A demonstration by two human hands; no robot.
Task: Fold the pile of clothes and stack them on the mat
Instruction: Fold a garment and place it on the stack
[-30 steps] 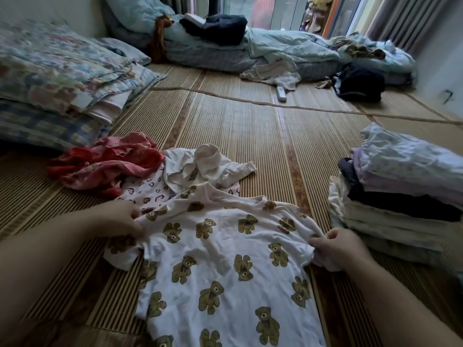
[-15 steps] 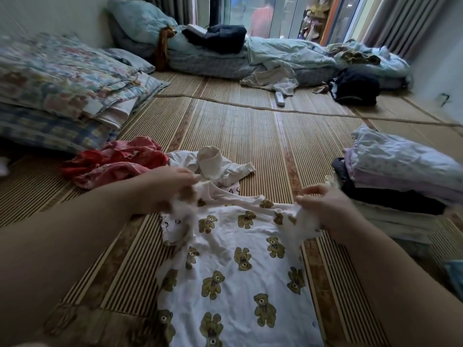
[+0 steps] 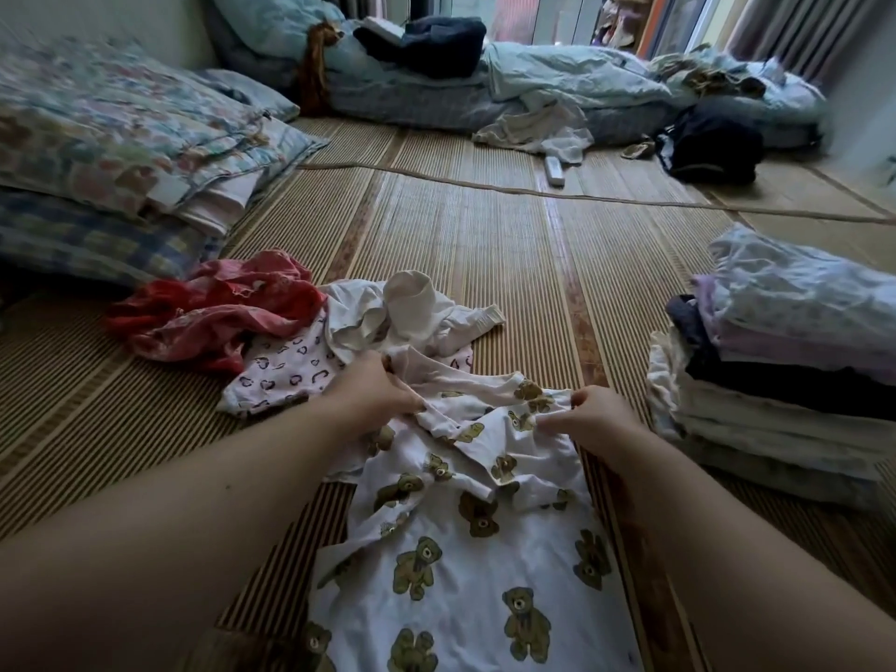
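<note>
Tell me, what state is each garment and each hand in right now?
bear-print shirt: flat on the mat, top edges gathered inward, partly folded.
left hand: grips the shirt's top.
right hand: grips the shirt's top.
red garment: crumpled, unfolded.
heart-print garment: unfolded, partly covered.
cream garment: crumpled.
stack: folded, piled.

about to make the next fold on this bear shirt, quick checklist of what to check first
1. Left hand grips the white bear-print shirt near its collar: ok.
2. Right hand pinches the opposite shoulder: ok.
3. Upper part smooth between the hands: not ok, it is bunched and creased.
4. Lower part lies flat on the striped woven mat: ok.
5. Shirt apart from the pink heart-print garment in the unfolded pile: not ok, its top edge overlaps it.
6. Top of the folded clothes stack free for it: ok.
</note>
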